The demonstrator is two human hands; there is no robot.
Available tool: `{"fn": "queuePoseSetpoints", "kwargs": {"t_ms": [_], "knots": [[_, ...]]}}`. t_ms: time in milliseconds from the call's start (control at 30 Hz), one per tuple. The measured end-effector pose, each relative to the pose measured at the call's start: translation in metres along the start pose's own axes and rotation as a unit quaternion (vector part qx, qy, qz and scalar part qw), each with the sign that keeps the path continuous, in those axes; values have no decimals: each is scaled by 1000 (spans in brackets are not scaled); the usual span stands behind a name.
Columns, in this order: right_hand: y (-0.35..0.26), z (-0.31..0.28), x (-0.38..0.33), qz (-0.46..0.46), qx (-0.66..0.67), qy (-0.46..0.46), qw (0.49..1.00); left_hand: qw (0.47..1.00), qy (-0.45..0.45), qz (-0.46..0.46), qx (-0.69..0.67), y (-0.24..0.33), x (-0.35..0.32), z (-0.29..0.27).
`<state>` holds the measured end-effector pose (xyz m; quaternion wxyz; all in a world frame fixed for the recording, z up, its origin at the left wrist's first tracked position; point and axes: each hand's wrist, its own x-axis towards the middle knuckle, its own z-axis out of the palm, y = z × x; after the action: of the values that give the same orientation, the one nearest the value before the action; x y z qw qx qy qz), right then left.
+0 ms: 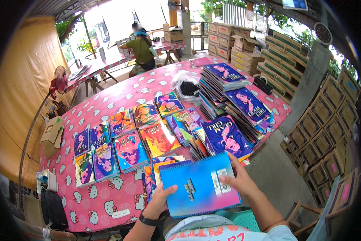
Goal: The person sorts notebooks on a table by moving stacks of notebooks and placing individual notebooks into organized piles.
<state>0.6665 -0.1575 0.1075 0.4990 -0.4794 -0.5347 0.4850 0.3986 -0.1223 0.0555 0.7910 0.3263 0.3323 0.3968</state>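
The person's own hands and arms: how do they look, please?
The left hand has no glove, but a black wristband, possibly a watch, at its wrist. The right hand is gloveless, without a wristband; its arm has a short pale-blue sleeve.

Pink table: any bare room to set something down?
The table is bare beyond the left notebooks toward its far edge, and nearer, between them and the white strip. Crowded: right side, with notebook stacks and plastic bag; also just beyond the held notebook.
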Motion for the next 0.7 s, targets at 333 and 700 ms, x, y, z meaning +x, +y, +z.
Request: {"fn": "queuePoseSetpoints", "kwargs": {"t_ms": [333,700], "knots": [[11,48,78,-51,68,-66,994,996,83,44,1,75,31,-48],[176,65,46,158,-38,11,987,975,146,-45,159,5,63,-124]]}}
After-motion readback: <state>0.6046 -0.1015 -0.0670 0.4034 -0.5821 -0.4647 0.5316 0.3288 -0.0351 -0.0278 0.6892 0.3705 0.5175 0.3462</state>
